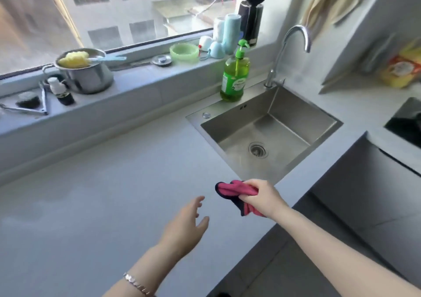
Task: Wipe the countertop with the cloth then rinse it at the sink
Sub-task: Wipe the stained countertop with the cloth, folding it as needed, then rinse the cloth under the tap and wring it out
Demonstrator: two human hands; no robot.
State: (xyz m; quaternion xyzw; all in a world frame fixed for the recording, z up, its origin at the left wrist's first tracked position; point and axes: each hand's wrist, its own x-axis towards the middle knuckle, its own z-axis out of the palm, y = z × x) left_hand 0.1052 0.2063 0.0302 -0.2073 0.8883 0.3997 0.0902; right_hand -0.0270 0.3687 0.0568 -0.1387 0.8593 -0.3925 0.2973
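Note:
My right hand (264,197) is shut on a bunched pink cloth with dark edging (230,190), held just above the grey countertop (102,205) at the sink's near corner. My left hand (186,226) hovers open over the countertop, left of the cloth, fingers apart and holding nothing. The steel sink (268,128) lies beyond the cloth, its basin dry-looking with a round drain (257,150). A curved tap (293,46) rises behind the sink; no water runs from it.
A green dish-soap bottle (234,78) stands at the sink's back left corner. On the window ledge sit a steel pot with a yellow brush (84,71), tongs (34,105), a small bottle (61,91), cups (216,46). A hob (407,121) lies at right.

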